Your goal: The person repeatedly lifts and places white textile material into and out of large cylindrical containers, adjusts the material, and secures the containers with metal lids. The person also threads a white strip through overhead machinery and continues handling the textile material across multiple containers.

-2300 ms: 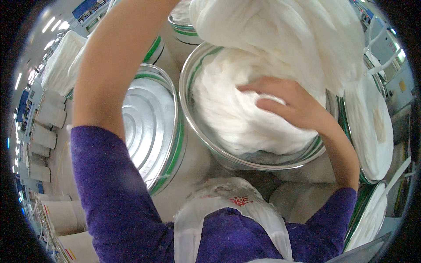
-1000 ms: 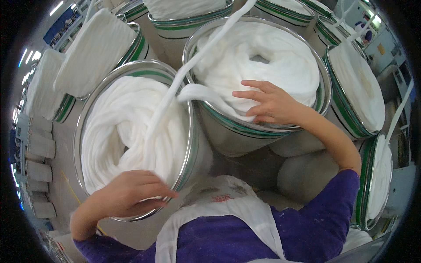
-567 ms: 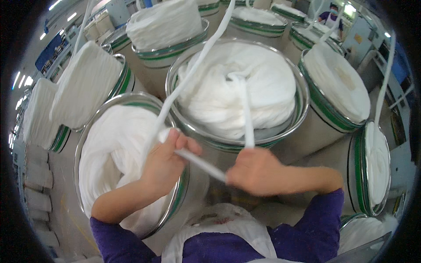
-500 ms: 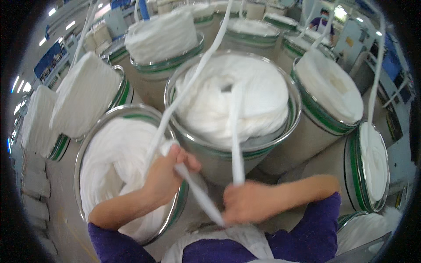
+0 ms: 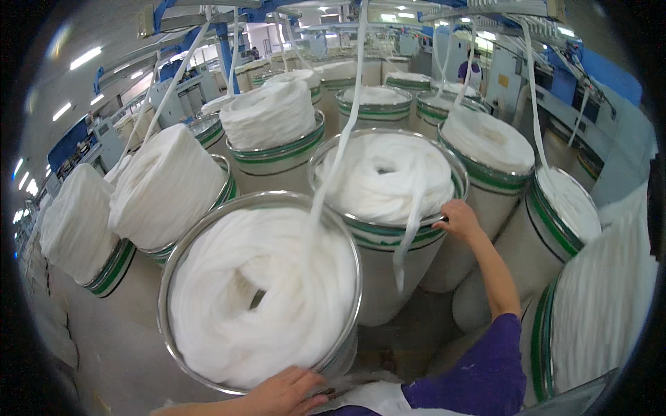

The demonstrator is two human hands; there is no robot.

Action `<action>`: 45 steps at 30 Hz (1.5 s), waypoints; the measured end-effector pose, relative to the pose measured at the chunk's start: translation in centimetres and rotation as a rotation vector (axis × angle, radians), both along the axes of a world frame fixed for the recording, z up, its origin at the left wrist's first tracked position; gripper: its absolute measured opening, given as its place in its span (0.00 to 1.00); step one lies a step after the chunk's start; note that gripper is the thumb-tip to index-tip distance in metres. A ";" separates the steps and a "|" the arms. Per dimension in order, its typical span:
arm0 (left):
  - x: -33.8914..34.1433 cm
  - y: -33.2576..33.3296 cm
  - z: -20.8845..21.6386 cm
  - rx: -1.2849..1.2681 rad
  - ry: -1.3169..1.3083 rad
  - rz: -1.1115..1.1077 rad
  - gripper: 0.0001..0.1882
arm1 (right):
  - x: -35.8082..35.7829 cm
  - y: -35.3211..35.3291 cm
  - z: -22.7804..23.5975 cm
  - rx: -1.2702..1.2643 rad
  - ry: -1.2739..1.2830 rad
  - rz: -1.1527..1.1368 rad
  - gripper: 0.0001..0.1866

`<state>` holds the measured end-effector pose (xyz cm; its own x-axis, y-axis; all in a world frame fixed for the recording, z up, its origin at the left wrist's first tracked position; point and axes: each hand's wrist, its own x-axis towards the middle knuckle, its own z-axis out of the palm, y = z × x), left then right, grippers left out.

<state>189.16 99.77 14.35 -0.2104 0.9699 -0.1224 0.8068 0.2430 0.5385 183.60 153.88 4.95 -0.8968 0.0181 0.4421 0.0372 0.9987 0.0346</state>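
A tall can [image 5: 164,326] with a shiny metal rim, filled with coiled white sliver [image 5: 208,277], stands close in front of me. My left hand [image 5: 288,392] lies against its near rim, fingers partly stretched out and holding no sliver. Beyond it to the right is a second sliver can [image 5: 395,291] with green bands. The rim of that can is gripped by my right hand [image 5: 458,220]. A loose sliver end [image 5: 409,236] hangs over its front side. Another sliver strand [image 5: 347,125] rises from the near can toward the overhead frame.
More sliver cans surround these, including one with a tall coil [image 5: 267,114] behind and tilted coils [image 5: 163,187] at left. A large coil [image 5: 603,298] stands close at right. Strands run up to an overhead frame [image 5: 277,10]. Another person [image 5: 470,69] is far back.
Both hands have let go of the sliver. The left has moved down to the near can's rim, the right up to the second can's rim. The loose end now hangs free; the view has tilted up.
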 end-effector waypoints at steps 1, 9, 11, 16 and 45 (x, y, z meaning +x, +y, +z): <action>0.5 -0.4 -0.9 0.273 0.132 0.053 0.18 | 1.2 -2.1 0.2 -0.018 0.025 -0.056 0.27; -1.1 0.3 -3.6 -0.102 0.257 0.236 0.18 | 8.5 -17.5 -3.7 0.155 0.446 -0.273 0.30; -1.6 2.4 -3.7 -0.146 0.303 0.192 0.18 | 8.8 -19.7 -3.9 0.200 0.523 -0.296 0.27; -2.5 7.7 -3.6 -0.127 0.256 0.284 0.16 | 6.4 -21.1 -1.7 0.244 0.572 -0.292 0.20; -32.0 38.1 -7.5 0.276 0.749 -0.035 0.19 | 9.8 -16.1 -0.4 0.102 0.176 -0.724 0.14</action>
